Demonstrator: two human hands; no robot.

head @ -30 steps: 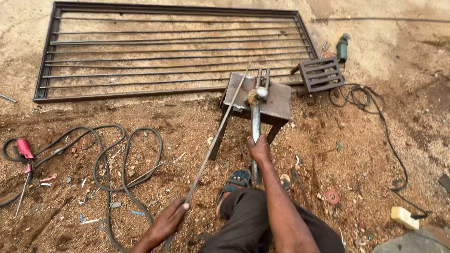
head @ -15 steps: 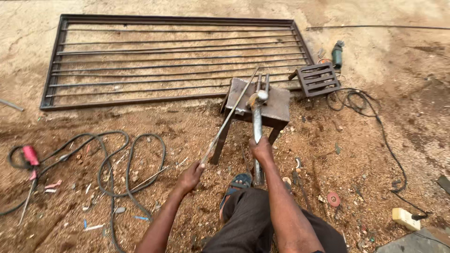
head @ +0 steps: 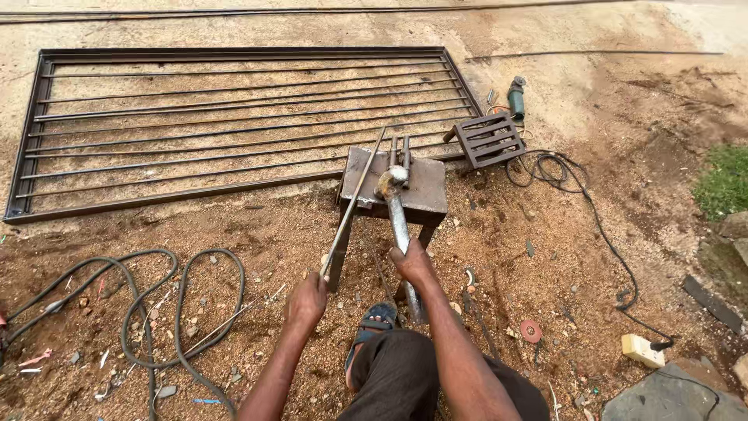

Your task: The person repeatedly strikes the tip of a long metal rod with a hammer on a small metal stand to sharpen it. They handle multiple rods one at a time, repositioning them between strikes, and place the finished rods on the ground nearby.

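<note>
- We look down on a large welded metal grille lying flat on the sandy ground, well beyond our hands.
- Thick black cables loop over the dirt to our left; a thinner cord runs to a green angle grinder beside a small grille piece.
- A small steel bending surface on legs stands just ahead of our sandalled foot.
- Our right hand is closed round a long lever pipe whose head sits on that surface.
- Our left hand is clamped on the near end of a thin flat bar; its far end reaches the pegs, though how it seats there is hard to tell.
- We judge the bar is being fed into the bender; the next move seems to call for steadying it while swinging the lever.
</note>
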